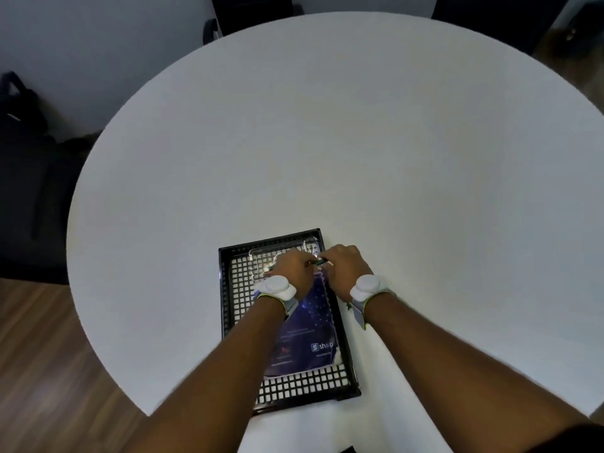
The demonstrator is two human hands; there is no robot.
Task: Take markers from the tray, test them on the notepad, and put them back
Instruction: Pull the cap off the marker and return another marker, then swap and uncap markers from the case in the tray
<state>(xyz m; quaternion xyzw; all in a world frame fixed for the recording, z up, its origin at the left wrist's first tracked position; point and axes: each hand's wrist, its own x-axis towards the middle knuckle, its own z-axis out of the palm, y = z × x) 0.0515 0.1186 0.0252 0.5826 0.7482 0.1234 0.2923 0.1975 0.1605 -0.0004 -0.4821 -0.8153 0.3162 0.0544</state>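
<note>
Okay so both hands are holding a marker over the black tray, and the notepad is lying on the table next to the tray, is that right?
Not quite. The head view shows the notepad lying inside the black tray, not on the table beside it. The rest holds: the left hand and right hand meet on a marker over the tray.

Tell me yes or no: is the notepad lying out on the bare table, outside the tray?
No, the notepad lies inside the black mesh tray, under both forearms.
</note>
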